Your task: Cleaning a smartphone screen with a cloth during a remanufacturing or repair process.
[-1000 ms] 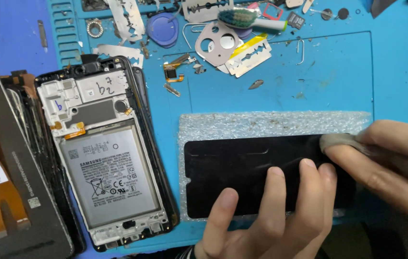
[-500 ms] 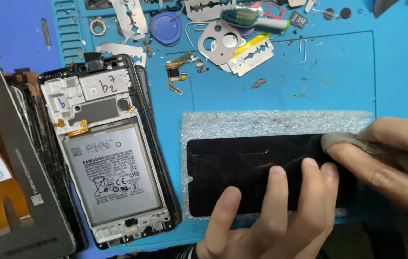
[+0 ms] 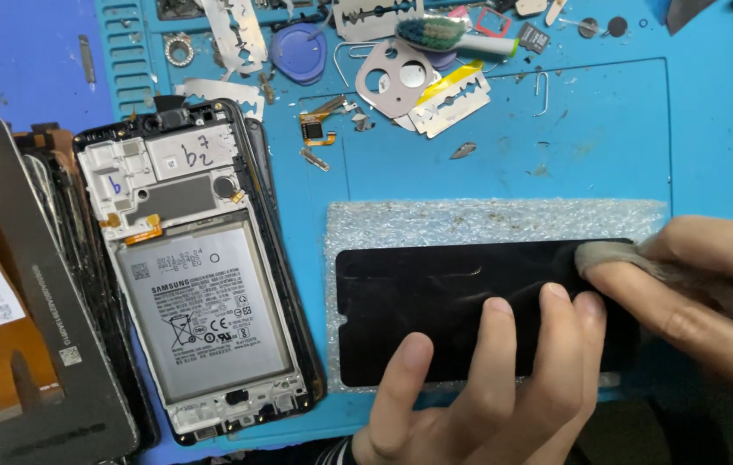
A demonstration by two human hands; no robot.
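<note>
Our left hand (image 3: 470,387) presses open fingers (image 3: 491,331) on the black screen panel (image 3: 435,319); at three o'clock, our right hand (image 3: 711,301) pinches what seems a grey cloth (image 3: 612,258).

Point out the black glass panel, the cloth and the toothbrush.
Black glass panel (image 3: 435,310), head view, its bare middle.
Cloth (image 3: 603,256), head view, its pressed front edge.
Toothbrush (image 3: 431,31), head view, its bristles.

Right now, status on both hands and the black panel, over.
Left hand fingers flat on black glass panel, pinning it. Right hand presses grey cloth on panel's right end. Panel lies on bubble wrap. Opened phone sits apart, left.
</note>
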